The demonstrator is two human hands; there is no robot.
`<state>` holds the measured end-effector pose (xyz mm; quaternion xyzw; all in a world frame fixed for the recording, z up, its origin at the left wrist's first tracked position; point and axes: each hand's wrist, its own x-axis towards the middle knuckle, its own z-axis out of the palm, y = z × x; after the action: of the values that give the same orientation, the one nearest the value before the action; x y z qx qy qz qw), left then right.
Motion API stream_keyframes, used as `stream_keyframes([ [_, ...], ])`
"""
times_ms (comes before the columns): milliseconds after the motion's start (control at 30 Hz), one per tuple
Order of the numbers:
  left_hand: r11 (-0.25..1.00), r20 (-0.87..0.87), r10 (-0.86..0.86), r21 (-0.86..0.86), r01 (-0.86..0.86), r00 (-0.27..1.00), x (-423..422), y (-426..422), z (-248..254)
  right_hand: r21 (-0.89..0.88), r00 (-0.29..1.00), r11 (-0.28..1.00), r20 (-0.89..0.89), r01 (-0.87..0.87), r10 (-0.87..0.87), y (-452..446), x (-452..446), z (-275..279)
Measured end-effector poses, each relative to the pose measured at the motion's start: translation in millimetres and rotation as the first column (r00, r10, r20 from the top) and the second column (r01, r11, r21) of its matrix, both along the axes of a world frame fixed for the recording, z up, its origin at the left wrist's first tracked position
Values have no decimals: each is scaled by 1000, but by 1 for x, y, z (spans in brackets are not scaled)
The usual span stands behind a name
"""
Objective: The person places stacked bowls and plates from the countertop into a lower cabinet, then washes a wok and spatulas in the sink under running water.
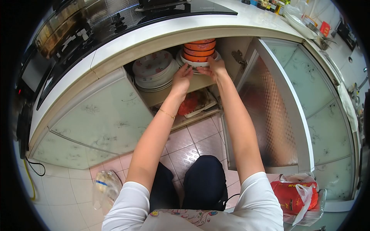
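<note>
Both arms reach into an open lower cabinet. My left hand (pixel 182 79) is at the front of the shelf, between two stacks, its fingers apart and nothing seen in it. Beside it, my right hand (pixel 214 69) has its fingers spread at the front right of a stack of white dishes (pixel 189 62). Orange bowls (pixel 199 52) are piled on top of those dishes. To the left stands a stack of white plates and bowls (pixel 153 73) with a red pattern. Whether the fingertips touch the dishes is hard to tell.
The cabinet door (pixel 269 111) hangs open on the right. Above is a white countertop (pixel 154 34) with a black gas stove (pixel 142 17) and a pot (pixel 63 29). Bags lie on the floor: a clear one (pixel 106 188) left, a red one (pixel 295 196) right.
</note>
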<state>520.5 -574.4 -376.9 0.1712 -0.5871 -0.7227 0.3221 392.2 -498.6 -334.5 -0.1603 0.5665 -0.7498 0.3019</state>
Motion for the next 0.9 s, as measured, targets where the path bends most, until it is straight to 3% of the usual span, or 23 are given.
stream_keyframes([
  [167,1000,-7,-28,8,28,1000,4,4,6,68,993,994,-85,82,-76,-15,-19,-14],
  [367,998,-59,-55,38,58,997,13,1,-1,49,996,996,-38,80,-78,-6,-10,-12],
  [500,998,-60,-57,29,59,997,24,7,0,-64,988,986,0,154,-154,10,16,-13],
  [633,973,-165,-54,212,89,985,36,27,11,-86,987,984,37,156,-154,34,51,-1],
  [700,930,-212,-49,347,122,976,44,38,23,-95,991,987,52,127,-122,47,69,8],
  [800,907,-38,-112,403,118,993,57,64,59,-132,989,980,6,150,-150,72,95,17],
  [900,893,-16,-209,404,197,978,61,97,103,-64,944,953,-136,296,-302,94,121,49],
])
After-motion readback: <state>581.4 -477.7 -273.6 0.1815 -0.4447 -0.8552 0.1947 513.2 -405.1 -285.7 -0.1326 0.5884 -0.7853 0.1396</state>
